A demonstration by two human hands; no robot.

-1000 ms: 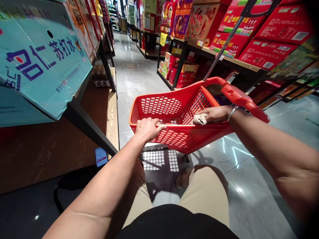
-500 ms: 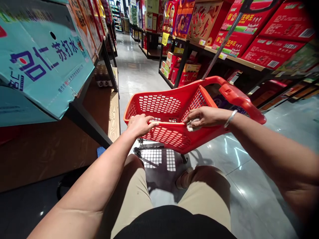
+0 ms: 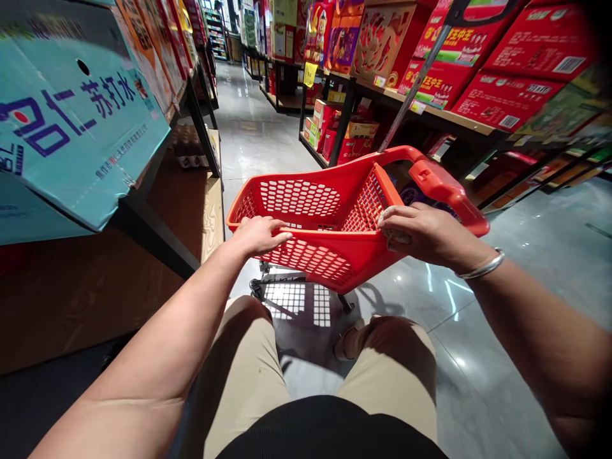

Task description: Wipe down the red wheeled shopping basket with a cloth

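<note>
As the head camera looks down along a shop aisle, a red shopping cart (image 3: 366, 258) stands crosswise just in front of the person, its handle (image 3: 442, 182) toward the right. The left hand (image 3: 261, 234) lies over the near rim of the cart close to the basket's far left end, palm down, with the index finger and thumb stretched out and a narrow gap between them; whether the other fingers curl round the rim cannot be told. The right hand (image 3: 428, 233) is closed on a crumpled, pale cloth (image 3: 398, 238), mostly covered by the fingers, at the corner where the near rim meets the basket's back panel, below the handle. A silvery bracelet (image 3: 482, 265) circles the right wrist. Beneath the cart, light through its mesh makes a grid on the shiny grey floor (image 3: 478, 344), near the person's knees in beige trousers (image 3: 387, 376). To the left, a pale blue carton (image 3: 76, 127) overhangs a dark-framed shelf; to the right, red boxes (image 3: 507, 99) are stacked on another, with a slanting metal pole (image 3: 415, 92) in front.
</note>
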